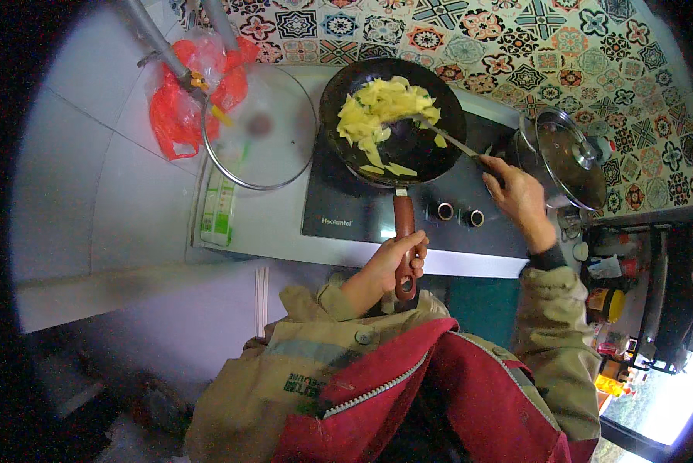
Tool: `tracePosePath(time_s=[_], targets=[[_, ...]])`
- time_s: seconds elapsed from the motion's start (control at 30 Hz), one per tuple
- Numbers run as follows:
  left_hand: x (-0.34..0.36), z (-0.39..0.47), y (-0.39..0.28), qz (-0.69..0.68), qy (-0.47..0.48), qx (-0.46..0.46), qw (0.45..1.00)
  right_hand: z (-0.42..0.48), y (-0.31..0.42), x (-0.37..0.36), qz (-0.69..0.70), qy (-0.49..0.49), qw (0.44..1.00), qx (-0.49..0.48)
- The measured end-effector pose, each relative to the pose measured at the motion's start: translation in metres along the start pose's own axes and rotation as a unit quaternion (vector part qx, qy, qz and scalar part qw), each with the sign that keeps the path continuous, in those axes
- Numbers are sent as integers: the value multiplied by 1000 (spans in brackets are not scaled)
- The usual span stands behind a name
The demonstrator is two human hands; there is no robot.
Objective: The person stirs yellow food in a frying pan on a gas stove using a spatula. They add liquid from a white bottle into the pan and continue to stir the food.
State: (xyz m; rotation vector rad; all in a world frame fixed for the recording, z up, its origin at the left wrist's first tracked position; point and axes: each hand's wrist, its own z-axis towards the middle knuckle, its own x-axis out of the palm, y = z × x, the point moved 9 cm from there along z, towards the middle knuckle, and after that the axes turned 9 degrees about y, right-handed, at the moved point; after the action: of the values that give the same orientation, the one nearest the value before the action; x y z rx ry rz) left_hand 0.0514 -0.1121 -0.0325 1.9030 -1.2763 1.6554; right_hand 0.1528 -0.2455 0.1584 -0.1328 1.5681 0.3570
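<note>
My left hand (394, 261) is wrapped around the brown handle (404, 217) of a dark frying pan (433, 153), which sits over the black cooktop (352, 202). Pale yellow slices (375, 110), possibly potato, with a few green bits are heaped toward the pan's far left side. Several single slices lie loose nearer the handle. From the right, my right hand (517, 194) grips the dark handle of a spatula (453, 142). Its metal shaft reaches into the pan, and its tip meets the right edge of the heap, partly hidden there.
A glass lid (265, 153) lies left of the pan, near red plastic bags (178, 110) and a green-and-white packet (218, 211). To the right stands a lidded metal pot (566, 156). Two control knobs (461, 215) are on the cooktop. A rack with jars (609, 304) is at far right.
</note>
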Motion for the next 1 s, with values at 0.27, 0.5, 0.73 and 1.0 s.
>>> tracePosePath(time_s=[0.27,0.5,0.73,1.0], targets=[[-9,-2,6,-24,-16,2,1000,-12,-67,66,269,8,951,152],[-8,0,3,-16,-12,10,1000,3,-8,179,778,270,492,282],[-7,0,6,-31,-8,-5,999,-28,6,101,496,109,848,149],[-11,3,10,-48,2,-18,999,-80,21,12,275,48,960,21]])
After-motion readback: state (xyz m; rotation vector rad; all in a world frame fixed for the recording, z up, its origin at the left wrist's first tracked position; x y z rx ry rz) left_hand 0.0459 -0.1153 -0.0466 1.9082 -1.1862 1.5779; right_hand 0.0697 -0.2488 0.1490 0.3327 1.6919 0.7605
